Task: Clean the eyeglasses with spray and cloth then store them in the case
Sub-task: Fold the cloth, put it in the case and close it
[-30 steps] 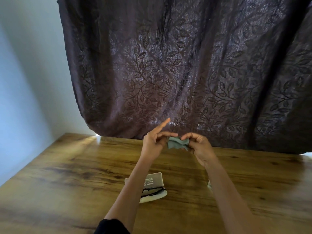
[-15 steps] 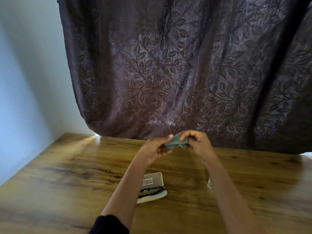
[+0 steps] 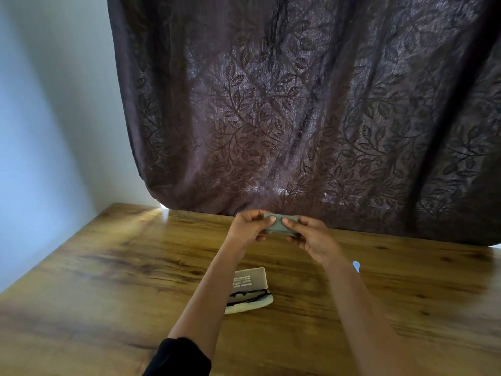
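Observation:
Both hands hold a small grey-green cloth (image 3: 279, 225) folded flat, above the far middle of the table. My left hand (image 3: 248, 229) pinches its left side and my right hand (image 3: 311, 238) pinches its right side, thumbs on top. Nearer to me, an open cream eyeglass case (image 3: 250, 279) lies on the wood, partly behind my left forearm. Black-framed eyeglasses (image 3: 249, 295) rest in its lower half. A bit of something blue and white, perhaps the spray bottle (image 3: 356, 265), shows beside my right forearm; the rest is hidden.
The wooden table (image 3: 108, 280) runs left to a pale wall and back to a dark leaf-patterned curtain (image 3: 298, 118) that hangs over its far edge.
The cloth went from a crumpled bunch between my fingertips to a flat folded strip. My left index finger, raised a second ago, is down on the cloth. Both hands sit slightly lower.

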A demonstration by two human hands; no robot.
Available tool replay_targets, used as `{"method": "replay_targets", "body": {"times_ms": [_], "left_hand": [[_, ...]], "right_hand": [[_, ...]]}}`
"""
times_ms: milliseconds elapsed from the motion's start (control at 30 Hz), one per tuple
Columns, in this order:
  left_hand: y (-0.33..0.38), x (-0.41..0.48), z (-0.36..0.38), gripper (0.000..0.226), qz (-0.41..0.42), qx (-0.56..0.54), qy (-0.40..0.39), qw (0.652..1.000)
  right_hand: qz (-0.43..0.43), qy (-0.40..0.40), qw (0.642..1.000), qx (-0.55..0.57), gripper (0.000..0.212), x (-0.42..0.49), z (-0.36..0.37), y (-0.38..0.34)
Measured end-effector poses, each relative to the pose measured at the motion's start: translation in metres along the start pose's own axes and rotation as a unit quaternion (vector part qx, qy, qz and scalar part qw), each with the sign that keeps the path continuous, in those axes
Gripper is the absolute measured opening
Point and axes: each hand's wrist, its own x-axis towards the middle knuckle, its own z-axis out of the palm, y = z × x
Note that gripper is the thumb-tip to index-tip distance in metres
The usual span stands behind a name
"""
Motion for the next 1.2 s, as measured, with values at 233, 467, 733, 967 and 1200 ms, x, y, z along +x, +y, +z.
{"method": "replay_targets", "body": {"times_ms": [233,467,733,967,1200], "left_hand": [[-0.015,-0.003,-0.015,0.011,-0.013,0.033,0.095,0.995],[-0.054,-0.007,-0.051,0.019,-0.090,0.058,0.191,0.976],[-0.106,-0.030,-0.074,0.038,-0.179,0.150,0.281,0.931],[-0.130,-0.033,-0.075,0.035,-0.233,0.158,0.262,0.923],[-0.138,-0.032,-0.073,0.028,-0.228,0.156,0.281,0.919]], "right_hand": [[0.003,0.023,0.999,0.031,0.012,0.007,0.017,0.014],[0.023,0.052,0.998,-0.013,0.017,0.014,0.034,0.041],[0.070,0.045,0.995,-0.046,0.016,0.012,0.040,0.075],[0.101,0.055,0.992,-0.051,0.016,0.007,0.036,0.093],[0.110,0.060,0.991,-0.050,0.016,0.004,0.031,0.094]]}}
